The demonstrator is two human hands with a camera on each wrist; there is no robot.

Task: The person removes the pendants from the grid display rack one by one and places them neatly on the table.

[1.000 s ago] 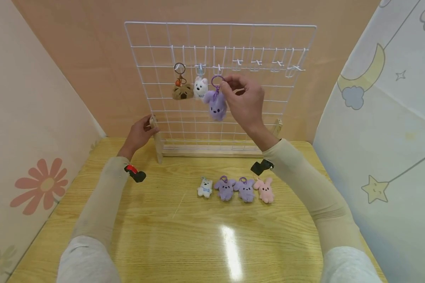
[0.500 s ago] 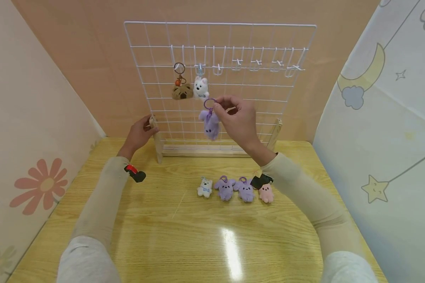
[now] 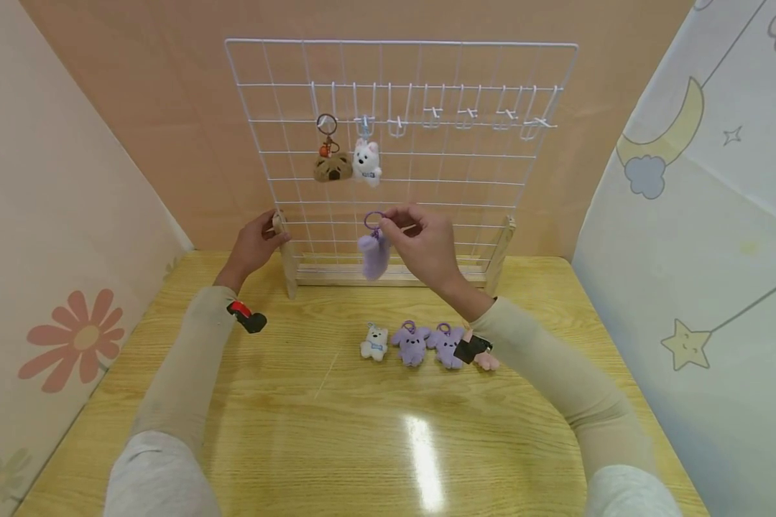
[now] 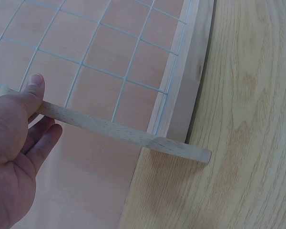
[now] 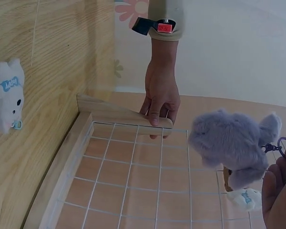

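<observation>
Checked R hand (image 3: pixel 425 245): found thumb and fingertips pinching purple ring (image 3: pixel 365 222) at its right edge. Located purple plush keychain (image 3: pixel 375 258) hanging directly below ring, lower than fingertips and left of same, approx. upright. In R wrist view, saw plush apart from palm, joined to grip only via ring. Logged position as in front of far wire grid (image 3: pixel 401 44), nr. grid's lower rows, well below hook row.

Checked L hand (image 3: pixel 255 244): found it pinching top end of wood post (image 3: pixel 287 262) at grid's left side, w/ thumb on one face and fingers on the other.

Noted on wire hooks (image 3: pixel 434 115): brown bear-head keychain (image 3: pixel 333 168) at left end, white plush keychain (image 3: pixel 366 161) just to its right.

Recorded on table (image 3: pixel 284 431), on near side of grid, left to right: white bear (image 3: pixel 375 345), first purple toy (image 3: pixel 412 348), second purple toy (image 3: pixel 445 350), pink toy (image 3: pixel 487 362). Found last two partly hidden by black wrist unit (image 3: pixel 470 350).
</observation>
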